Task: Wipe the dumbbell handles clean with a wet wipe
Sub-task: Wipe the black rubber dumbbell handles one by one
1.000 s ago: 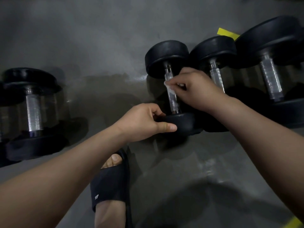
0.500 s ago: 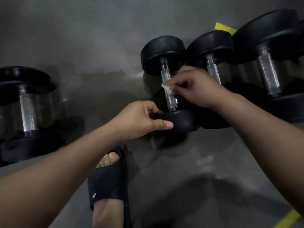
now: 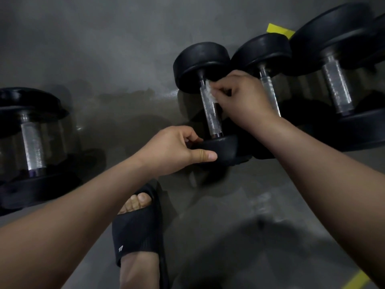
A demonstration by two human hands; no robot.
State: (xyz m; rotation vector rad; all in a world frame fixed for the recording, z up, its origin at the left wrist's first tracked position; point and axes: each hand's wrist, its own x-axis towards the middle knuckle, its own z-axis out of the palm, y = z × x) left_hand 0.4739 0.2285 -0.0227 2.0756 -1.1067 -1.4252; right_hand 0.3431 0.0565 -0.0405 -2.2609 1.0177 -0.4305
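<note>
Dumbbell in work: a black dumbbell point(image 3: 200, 63) lies on the grey floor point(image 3: 104, 49). Its far head points up the frame and its near head points towards the person. A knurled metal handle point(image 3: 211, 115) runs between the two heads.
Wet wipe: a small crumpled white wet wipe point(image 3: 209, 93) sits against the upper end of the handle, just below the far head.
Right hand: the right hand point(image 3: 243, 97) reaches in from the right with curled fingers and pinches the wipe against the handle. How far the fingers wrap the bar cannot be told.
Left hand: the left hand point(image 3: 173, 150) grips the near head, with the thumb laid along its outer face and the fingers curled over the rim on the handle side.
Neighbours: a second dumbbell point(image 3: 262, 53) lies just beside on the right, partly covered by the right wrist. A larger third dumbbell point(image 3: 335, 86) lies beyond it.
Left edge: a lone dumbbell point(image 3: 31, 142) lies well apart from the others.
Foot: a foot in a black slide sandal point(image 3: 137, 230) stands on the floor beneath the left forearm.
Tape: a yellow tape strip point(image 3: 279, 30) shows behind the second dumbbell's far head. Another yellow strip point(image 3: 356, 278) lies at the lower right corner.
</note>
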